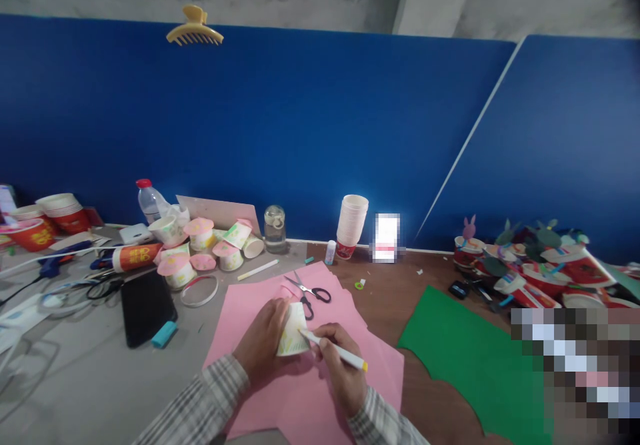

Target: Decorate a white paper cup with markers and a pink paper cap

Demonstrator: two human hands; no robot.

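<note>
My left hand [265, 341] is wrapped round the left side of a white paper cup [294, 330] with green and yellow marks. The cup is upside down, its wide rim low. In my right hand [343, 365] is a white marker [345, 355] with a yellow end; its tip meets the cup's side. Both hands are over pink sheets [373, 358]. Just behind the cup lie open scissors [310, 291] with black handles.
Decorated cups [175, 270], a black phone [147, 308], a blue cap [164, 334] and a glass jar [275, 229] stand or lie left. Stacked cups [352, 221] are behind. Green sheet [480, 365] and red cups [583, 265] lie right, near a blurred person.
</note>
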